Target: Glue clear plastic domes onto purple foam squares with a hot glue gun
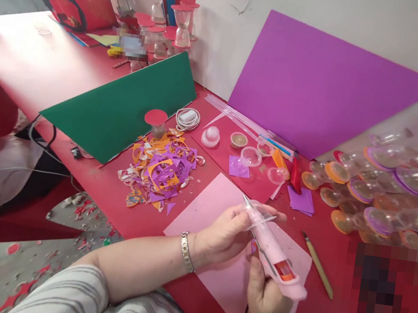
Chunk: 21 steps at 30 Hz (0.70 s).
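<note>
"Two hands, both occupied over the pink sheet. What's in the right hand?"

"A pink glue gun. The hand is closed around its grip, on the near right side."

"And the left hand?"

"Curled, with the thumb on top, pinching what looks like a clear plastic piece. Some fingertips are hidden behind the gun, so I can't tell exactly how they hold it."

"Which way does the gun lie?"

"Slantwise: its back end near and to the right, its metal nozzle far and to the left. That long axis runs across the clear piece, which is nearly edge-on from where I stand."

"So which hand is closer to the nozzle?"

"The left, clearly. Its thumb is just beside the front of the barrel, while the right hand sits back by the grip. Whether the gun touches the plastic, I can't make out."

"Anything close around them?"

"A slim knife to the right, some purple squares beyond it, and a heap of paper scraps on the far left."
</note>
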Each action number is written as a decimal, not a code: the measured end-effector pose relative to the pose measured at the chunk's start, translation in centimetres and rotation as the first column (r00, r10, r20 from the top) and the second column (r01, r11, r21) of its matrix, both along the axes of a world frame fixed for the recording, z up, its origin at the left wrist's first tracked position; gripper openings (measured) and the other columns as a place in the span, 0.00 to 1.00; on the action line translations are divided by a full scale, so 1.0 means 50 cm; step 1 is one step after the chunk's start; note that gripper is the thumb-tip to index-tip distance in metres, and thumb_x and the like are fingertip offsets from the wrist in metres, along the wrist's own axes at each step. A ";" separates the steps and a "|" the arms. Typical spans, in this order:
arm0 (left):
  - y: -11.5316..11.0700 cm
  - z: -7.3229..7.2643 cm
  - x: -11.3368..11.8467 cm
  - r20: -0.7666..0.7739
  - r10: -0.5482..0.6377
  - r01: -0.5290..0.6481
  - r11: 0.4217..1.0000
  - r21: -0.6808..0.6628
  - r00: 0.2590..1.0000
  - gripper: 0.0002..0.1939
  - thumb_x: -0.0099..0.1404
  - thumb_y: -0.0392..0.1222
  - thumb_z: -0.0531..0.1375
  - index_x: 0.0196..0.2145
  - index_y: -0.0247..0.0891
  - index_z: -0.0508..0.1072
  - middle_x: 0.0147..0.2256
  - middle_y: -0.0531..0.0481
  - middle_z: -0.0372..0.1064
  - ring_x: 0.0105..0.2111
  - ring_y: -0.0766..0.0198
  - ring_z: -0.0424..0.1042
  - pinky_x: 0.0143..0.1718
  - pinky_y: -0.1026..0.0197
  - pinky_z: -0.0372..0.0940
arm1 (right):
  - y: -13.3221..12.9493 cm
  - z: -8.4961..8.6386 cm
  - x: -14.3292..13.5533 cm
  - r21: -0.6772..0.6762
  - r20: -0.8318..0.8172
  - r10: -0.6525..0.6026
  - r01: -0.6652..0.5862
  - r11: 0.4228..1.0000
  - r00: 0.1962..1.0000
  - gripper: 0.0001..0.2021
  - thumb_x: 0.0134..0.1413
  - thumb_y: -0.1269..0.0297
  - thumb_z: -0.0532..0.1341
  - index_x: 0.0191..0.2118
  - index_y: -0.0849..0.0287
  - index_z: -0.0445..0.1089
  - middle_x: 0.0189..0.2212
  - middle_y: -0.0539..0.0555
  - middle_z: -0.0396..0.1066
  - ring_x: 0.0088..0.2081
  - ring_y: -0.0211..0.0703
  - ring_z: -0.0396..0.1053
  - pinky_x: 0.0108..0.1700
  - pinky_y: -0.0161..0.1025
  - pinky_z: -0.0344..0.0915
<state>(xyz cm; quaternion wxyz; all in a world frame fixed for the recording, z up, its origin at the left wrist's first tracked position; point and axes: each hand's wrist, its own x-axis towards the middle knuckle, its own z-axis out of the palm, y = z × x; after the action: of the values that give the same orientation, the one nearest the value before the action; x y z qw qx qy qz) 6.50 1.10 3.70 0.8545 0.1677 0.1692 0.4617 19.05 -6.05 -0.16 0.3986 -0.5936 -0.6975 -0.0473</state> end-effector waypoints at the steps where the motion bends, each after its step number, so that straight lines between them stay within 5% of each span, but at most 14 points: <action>1: 0.000 -0.001 0.000 -0.004 0.004 -0.004 1.000 -0.003 1.000 0.29 0.48 0.61 0.72 0.41 0.37 0.77 0.47 0.40 0.73 0.49 0.53 0.69 0.50 0.56 0.60 | 0.001 0.001 -0.002 -0.001 0.008 0.005 -0.005 1.000 1.000 0.19 0.66 0.54 0.54 0.31 0.62 0.73 0.26 0.62 0.75 0.28 0.50 0.75 0.29 0.42 0.69; 6: 0.003 -0.009 0.004 0.032 0.013 -0.015 0.998 0.058 0.999 0.27 0.50 0.57 0.73 0.41 0.37 0.77 0.45 0.42 0.74 0.47 0.57 0.70 0.47 0.60 0.61 | -0.008 -0.005 -0.006 -0.135 -0.232 0.029 -0.062 0.989 0.972 0.21 0.63 0.49 0.57 0.27 0.59 0.74 0.20 0.57 0.75 0.21 0.46 0.72 0.23 0.40 0.67; 9: 0.002 -0.017 0.003 0.005 0.021 -0.021 0.994 0.106 1.000 0.28 0.50 0.58 0.72 0.43 0.38 0.76 0.47 0.42 0.73 0.44 0.59 0.71 0.44 0.61 0.63 | -0.018 -0.007 -0.013 -0.222 -0.454 -0.092 -0.012 0.975 0.886 0.22 0.58 0.44 0.60 0.24 0.57 0.72 0.19 0.56 0.75 0.21 0.46 0.72 0.24 0.39 0.68; 12: 0.000 -0.021 -0.006 -0.029 -0.046 0.050 0.989 0.138 0.999 0.31 0.51 0.60 0.70 0.47 0.40 0.74 0.53 0.42 0.70 0.30 0.68 0.72 0.30 0.65 0.64 | -0.026 -0.004 -0.025 -0.310 -0.607 -0.232 0.043 0.950 0.760 0.24 0.51 0.39 0.63 0.20 0.55 0.66 0.17 0.53 0.72 0.19 0.42 0.68 0.23 0.38 0.65; 15: -0.001 -0.013 -0.017 -0.070 -0.106 0.116 0.979 0.165 0.992 0.33 0.51 0.62 0.70 0.49 0.42 0.72 0.58 0.40 0.65 0.19 0.77 0.65 0.19 0.69 0.57 | -0.033 0.002 -0.037 -0.441 -0.730 -0.315 -0.066 0.895 0.607 0.25 0.52 0.40 0.63 0.19 0.55 0.61 0.17 0.50 0.70 0.21 0.40 0.66 0.25 0.38 0.65; 21: 0.001 -0.008 -0.021 -0.175 -0.044 0.083 0.972 0.218 0.984 0.37 0.48 0.64 0.71 0.49 0.39 0.73 0.54 0.38 0.69 0.24 0.72 0.68 0.23 0.67 0.60 | -0.025 0.022 -0.048 -0.428 -0.895 -0.310 -0.421 0.800 0.321 0.25 0.56 0.40 0.59 0.20 0.55 0.60 0.17 0.49 0.63 0.22 0.40 0.62 0.29 0.41 0.63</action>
<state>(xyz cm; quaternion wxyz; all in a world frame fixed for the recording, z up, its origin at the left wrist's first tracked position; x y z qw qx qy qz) 5.47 1.17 3.29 0.8270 0.3069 0.1823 0.4343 16.68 -7.30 0.95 0.5196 -0.5717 -0.3278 0.5438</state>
